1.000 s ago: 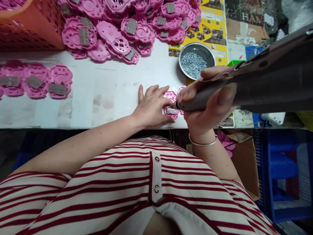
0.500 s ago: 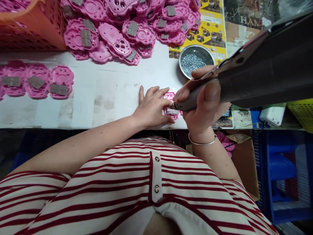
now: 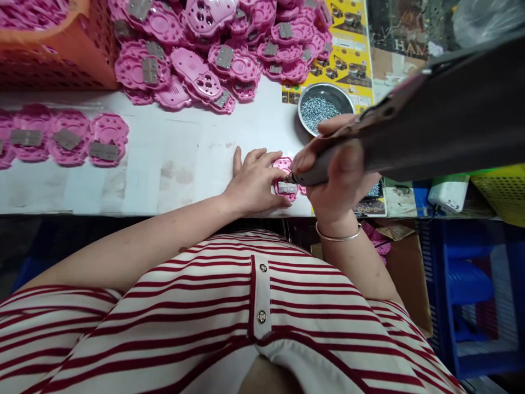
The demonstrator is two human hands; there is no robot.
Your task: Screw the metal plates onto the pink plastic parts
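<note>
My left hand [image 3: 256,183] rests on the white table, its thumb and fingers gripping the left edge of a small pink plastic part [image 3: 283,163] with a grey metal plate [image 3: 287,188] on it. In my right hand [image 3: 338,180] is a dark power screwdriver [image 3: 430,115], held tilted, its body reaching to the upper right. The driver's tip meets the pink part close to my left thumb. Just beyond my right hand stands a metal bowl of small screws [image 3: 320,112]. My right fingers are wrapped round the driver and partly blurred.
A heap of pink parts [image 3: 197,71] lies at the back, beside an orange basket [image 3: 94,49]. Several pink parts with metal plates [image 3: 109,137] form a row at the left. At the right are a white box [image 3: 449,192], a yellow-green basket [image 3: 500,194] and blue crates [image 3: 463,284].
The view has shifted slightly, so the table's items appear moved a little. Both hands keep their hold, and the driver's tip stays on the pink part.
</note>
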